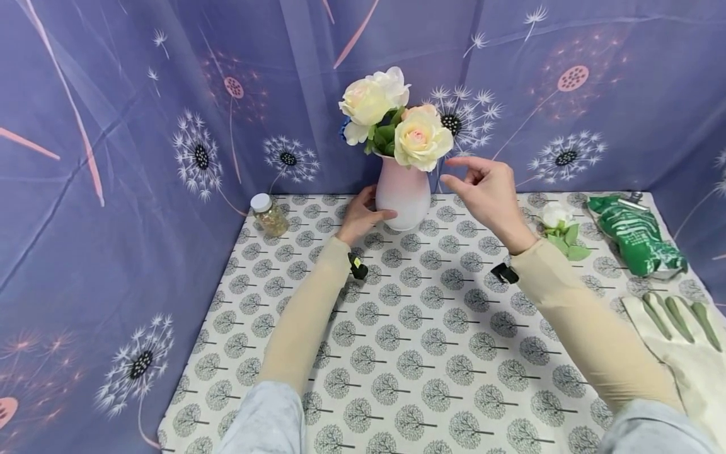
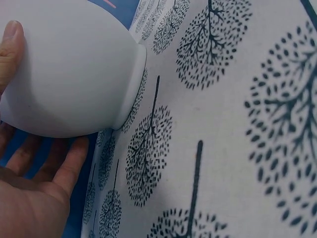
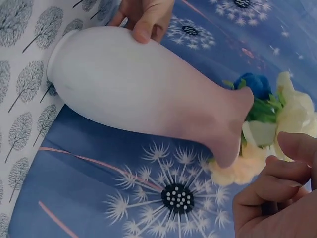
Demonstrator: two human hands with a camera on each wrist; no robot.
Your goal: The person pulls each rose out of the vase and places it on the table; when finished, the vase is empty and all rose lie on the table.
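A vase (image 1: 403,195), pink at the neck and white below, stands upright on the cloth with cream roses (image 1: 422,137) and green leaves in it. My left hand (image 1: 362,217) holds its lower side, thumb in front and fingers round the back. In the left wrist view the fingertips (image 2: 74,148) lie against the white belly. To the right of the blooms my right hand (image 1: 482,189) is raised, thumb and index finger apart with nothing between them. A blue flower (image 3: 255,85) shows at the vase's mouth in the right wrist view, partly hidden by leaves.
At the back left stands a white-capped jar (image 1: 270,215). Right of my right hand lie a white rose with leaves (image 1: 558,230), a green bag (image 1: 638,236) and a pale cloth with green stems (image 1: 680,340). Purple curtains (image 1: 363,31) close off the back and sides.
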